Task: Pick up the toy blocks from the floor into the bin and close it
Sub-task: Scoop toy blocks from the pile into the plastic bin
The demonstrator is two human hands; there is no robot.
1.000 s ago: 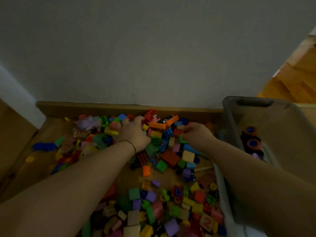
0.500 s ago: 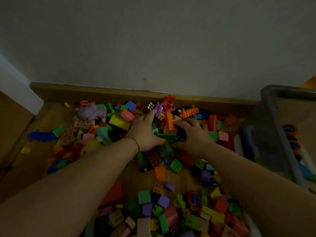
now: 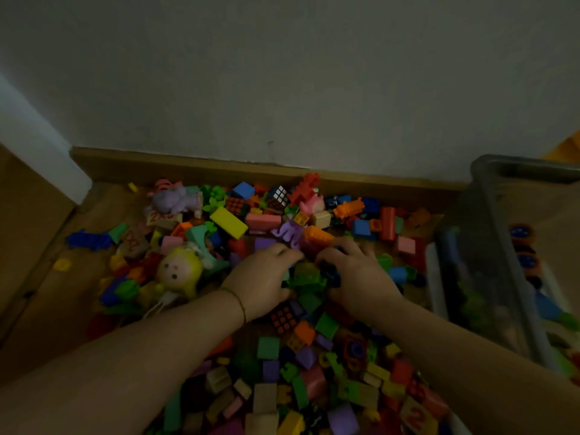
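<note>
While blocks point(image 3: 227, 221) mostly litter the floor point(image 3: 47, 293), left hand point(image 3: 262, 279) and right hand point(image 3: 356, 274) curl round some; bin point(image 3: 489, 246) holds few.

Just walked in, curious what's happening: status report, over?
Both hands busy: left hand and right hand curled round green blocks. Big pile of blocks on floor; bin open at right. Only loose blocks between.
</note>
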